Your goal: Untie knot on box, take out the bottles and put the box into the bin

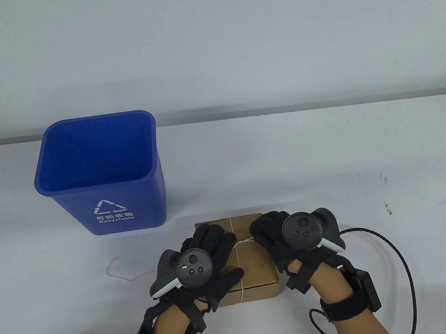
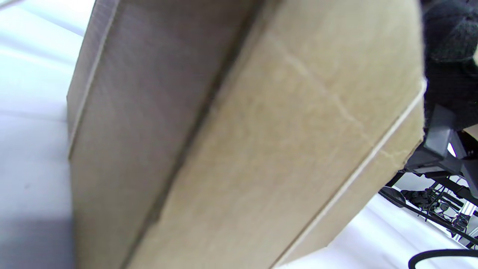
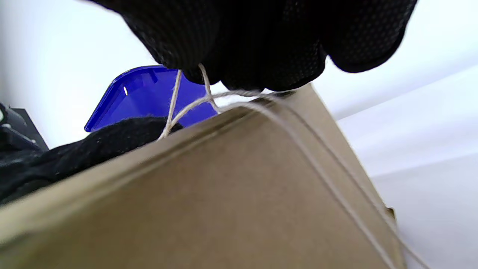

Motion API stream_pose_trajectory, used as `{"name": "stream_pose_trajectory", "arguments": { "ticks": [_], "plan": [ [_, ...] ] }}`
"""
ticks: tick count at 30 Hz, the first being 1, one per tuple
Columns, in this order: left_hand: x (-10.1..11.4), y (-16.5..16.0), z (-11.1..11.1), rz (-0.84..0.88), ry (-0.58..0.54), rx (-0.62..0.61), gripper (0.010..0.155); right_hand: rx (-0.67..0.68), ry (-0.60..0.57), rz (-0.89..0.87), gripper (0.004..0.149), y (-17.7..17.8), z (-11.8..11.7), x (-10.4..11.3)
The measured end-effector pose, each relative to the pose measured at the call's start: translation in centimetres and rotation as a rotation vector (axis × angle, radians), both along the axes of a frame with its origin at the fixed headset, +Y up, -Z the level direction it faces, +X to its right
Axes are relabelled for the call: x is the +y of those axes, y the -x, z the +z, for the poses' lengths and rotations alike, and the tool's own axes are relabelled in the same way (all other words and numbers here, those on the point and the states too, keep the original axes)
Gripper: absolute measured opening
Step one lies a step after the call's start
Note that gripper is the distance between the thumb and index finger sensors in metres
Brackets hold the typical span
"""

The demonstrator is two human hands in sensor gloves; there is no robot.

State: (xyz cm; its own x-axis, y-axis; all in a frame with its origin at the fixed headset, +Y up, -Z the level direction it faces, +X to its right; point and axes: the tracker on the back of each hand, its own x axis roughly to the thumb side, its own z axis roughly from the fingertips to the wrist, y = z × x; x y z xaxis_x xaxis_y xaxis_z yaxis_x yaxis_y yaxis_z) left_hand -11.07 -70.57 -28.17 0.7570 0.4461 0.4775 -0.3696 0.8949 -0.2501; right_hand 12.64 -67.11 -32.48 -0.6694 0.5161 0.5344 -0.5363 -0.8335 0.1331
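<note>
Fingers [image 3: 239, 41] of the right hand [image 1: 281, 241] curl and pinch the string [image 3: 209, 99] above the box [image 1: 251, 265], while the left hand [image 1: 207, 254] lies flat on the lid, fingers straight. The box sits near the bench's [image 1: 327, 154] front edge, partly hidden by both hands; its contents cannot be seen. Open bench lies to the right. Farther back on the left stands the blue bin [image 1: 102, 177], well apart.

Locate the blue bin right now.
In the table view the blue bin stands upright on the table's left side, beyond and to the left of the tied box that both hands are working on; it touches neither.
</note>
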Motion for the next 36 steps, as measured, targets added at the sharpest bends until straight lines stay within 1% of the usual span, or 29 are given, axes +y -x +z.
{"name": "stream_pose_trajectory", "arguments": {
  "ticks": [3, 8, 16, 22, 29, 36],
  "plan": [
    [0.0, 0.0, 0.0, -0.003, 0.001, 0.001, 0.085, -0.029, -0.007, -0.048, 0.039, -0.9, 0.1, 0.4],
    [0.0, 0.0, 0.0, -0.004, -0.003, 0.002, 0.085, -0.065, -0.060, -0.083, 0.039, -2.1, 0.6, 1.6],
    [0.0, 0.0, 0.1, 0.000, -0.003, 0.002, 0.085, -0.117, -0.095, -0.103, 0.039, -3.8, 0.7, 2.2],
    [-0.1, 0.1, 0.1, 0.004, -0.002, 0.002, 0.085, -0.153, -0.107, -0.106, 0.038, -5.0, 0.5, 2.3],
    [-0.1, 0.1, 0.1, 0.005, 0.000, 0.001, 0.085, -0.216, -0.111, -0.066, 0.039, -6.4, 0.0, 2.0],
    [-0.2, 0.2, 0.1, 0.005, 0.001, 0.002, 0.085, -0.287, -0.071, -0.052, 0.039, -7.9, -0.7, 1.2]
  ]
}}
